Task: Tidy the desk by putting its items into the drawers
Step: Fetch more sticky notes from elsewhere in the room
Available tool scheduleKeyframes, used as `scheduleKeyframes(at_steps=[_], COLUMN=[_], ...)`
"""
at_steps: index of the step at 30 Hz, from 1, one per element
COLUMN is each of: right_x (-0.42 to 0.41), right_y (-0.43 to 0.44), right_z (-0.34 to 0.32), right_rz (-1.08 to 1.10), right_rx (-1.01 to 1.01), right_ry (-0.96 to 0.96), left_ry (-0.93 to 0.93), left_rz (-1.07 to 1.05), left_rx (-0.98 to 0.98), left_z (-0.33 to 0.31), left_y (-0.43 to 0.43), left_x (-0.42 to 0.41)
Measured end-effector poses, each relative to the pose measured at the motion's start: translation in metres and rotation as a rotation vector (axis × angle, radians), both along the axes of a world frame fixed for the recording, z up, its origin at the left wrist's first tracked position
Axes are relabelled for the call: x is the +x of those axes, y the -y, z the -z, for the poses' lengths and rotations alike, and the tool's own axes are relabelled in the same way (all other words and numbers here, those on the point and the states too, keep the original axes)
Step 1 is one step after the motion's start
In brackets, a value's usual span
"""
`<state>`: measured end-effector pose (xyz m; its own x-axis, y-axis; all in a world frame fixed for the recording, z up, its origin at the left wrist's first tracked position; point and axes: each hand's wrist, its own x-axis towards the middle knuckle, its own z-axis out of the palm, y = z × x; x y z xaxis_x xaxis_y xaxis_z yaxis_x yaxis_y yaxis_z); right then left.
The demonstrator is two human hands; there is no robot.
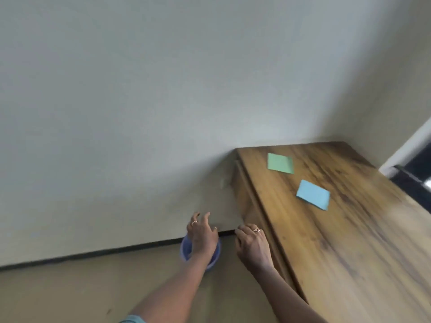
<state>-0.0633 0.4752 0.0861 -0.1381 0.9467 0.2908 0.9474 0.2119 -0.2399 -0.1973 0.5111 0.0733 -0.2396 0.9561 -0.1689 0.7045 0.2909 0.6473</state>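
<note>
**Drawer access in hand; both notes on the surface**

Obs.: Right grip (253,244) sits against the near side face of the desk (245,199), just below the lip of the surface (361,241). Its fingers are curled toward the wood. Whether they close on a handle or a drawer edge cannot be told, because the contact side is hidden behind the knuckles.

Left grip (201,236) is just to the left of the right grip and apart from it. Fingers are spread, loosely bent, and hold nothing. It hovers above a blue bucket (185,251) on the floor, by the wall.

Task items: the blue note (313,194) lies flat, up and to the right of the right grip and well apart from it. The green note (280,163) lies farther beyond, nearer the wall. Neither is touched.

Judgement: the step looks like opening a drawer in the desk's side, with no item stowed yet. No open drawer shows.

Next move calls for:
- a firm purchase with the right grip, then a pull straight out from the face;
- the free left grip to reach across for the blue note, the nearer one;
- sliding thin paper to the surface edge, or lifting a corner, before pinching.
</note>
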Motion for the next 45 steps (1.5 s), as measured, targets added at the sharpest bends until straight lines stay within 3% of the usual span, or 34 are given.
scheduleKeyframes(at_steps=[9,14,22,26,39,45], right_x=[-0.144,-0.232,-0.340,-0.383,-0.590,-0.662], right_y=[0.086,0.182,0.353,0.401,0.440,0.464], right_z=[0.043,0.070,0.111,0.131,0.268,0.421], right_rz=[-0.361,-0.585,-0.912,-1.054,-1.390,-1.448], right_rx=[-0.171,-0.205,-0.333,-0.360,-0.488,-0.573], right_ry=[0.158,0.131,0.236,0.285,0.474,0.657], left_ry=[0.134,0.157,0.149,0.176,0.404,0.528], left_rz=[-0.443,-0.681,-1.189,-1.349,-1.563,-1.560], left_rx=[-0.122,-0.166,-0.275,-0.356,-0.628,-0.683], left_z=[0.041,0.065,0.110,0.134,0.281,0.432], left_y=[0.165,0.291,0.539,0.619,0.717,0.751], left_x=[-0.116,-0.194,-0.306,-0.341,-0.469,-0.533])
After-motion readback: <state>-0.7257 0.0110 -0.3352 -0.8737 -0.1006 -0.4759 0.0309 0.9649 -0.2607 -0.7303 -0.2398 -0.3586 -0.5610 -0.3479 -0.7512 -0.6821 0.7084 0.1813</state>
